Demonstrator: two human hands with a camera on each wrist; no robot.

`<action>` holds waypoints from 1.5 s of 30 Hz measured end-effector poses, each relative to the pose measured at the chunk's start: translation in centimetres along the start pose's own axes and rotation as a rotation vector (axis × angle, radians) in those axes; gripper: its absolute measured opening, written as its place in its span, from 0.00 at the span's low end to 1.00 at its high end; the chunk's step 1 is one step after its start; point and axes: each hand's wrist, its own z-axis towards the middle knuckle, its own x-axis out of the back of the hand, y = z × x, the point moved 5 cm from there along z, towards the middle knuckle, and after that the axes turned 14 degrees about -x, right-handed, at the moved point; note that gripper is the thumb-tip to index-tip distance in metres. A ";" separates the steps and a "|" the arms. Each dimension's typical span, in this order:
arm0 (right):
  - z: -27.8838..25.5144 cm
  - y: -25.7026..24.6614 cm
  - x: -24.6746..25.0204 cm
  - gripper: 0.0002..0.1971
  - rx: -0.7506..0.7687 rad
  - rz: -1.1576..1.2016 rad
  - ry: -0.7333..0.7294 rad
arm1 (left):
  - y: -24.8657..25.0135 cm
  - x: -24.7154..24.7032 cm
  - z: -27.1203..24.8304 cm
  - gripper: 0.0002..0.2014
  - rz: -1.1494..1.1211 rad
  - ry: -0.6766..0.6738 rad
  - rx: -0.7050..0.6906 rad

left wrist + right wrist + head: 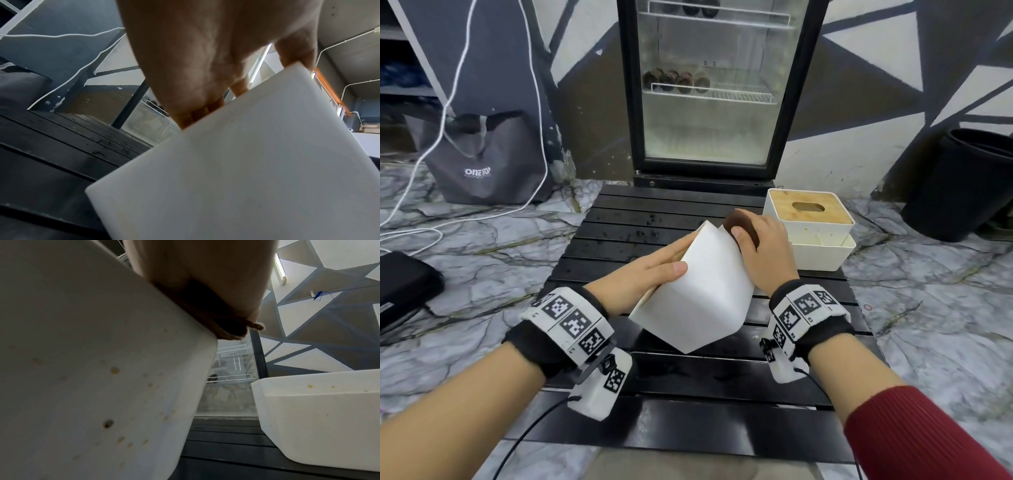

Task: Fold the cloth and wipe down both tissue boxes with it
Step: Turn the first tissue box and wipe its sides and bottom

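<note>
White tissue box (698, 291) tilted, gripped by left hand (640, 270), brown cloth (739, 222) pressed on it by right hand (763, 253), fingers curled, second tissue box (815, 219) far right.

1. Likely a café or small shop back area, not certain.
2. Glass-door display fridge (709, 85), upper centre, bottles on wire shelves.
3. Geometric grey-and-white painted wall (893, 68), upper right.
4. Marble-pattern floor (928, 291); black slatted table (671, 212); black bin (962, 185), right edge.

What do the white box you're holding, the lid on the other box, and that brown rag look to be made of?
Held tissue box: probably matte plastic, with smooth, seamless white walls.
Lid: likely bamboo or wood, tan and grained.
Cloth: soft woven fabric, with ribbed brown edges.
</note>
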 end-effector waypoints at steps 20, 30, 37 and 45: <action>-2.4 4.5 2.3 0.16 -0.062 0.085 -0.047 | -0.3 1.3 -0.4 0.32 0.074 0.062 -0.011; -8.3 -3.9 2.4 0.16 0.351 0.150 -0.118 | 0.0 1.4 -0.7 0.29 0.131 0.116 0.006; -10.4 -5.2 0.3 0.19 0.431 0.011 -0.077 | 0.0 0.9 -0.7 0.29 0.095 0.115 0.012; -7.2 -4.0 0.5 0.18 0.321 0.130 -0.075 | 0.1 -0.1 -0.2 0.22 0.113 0.092 0.022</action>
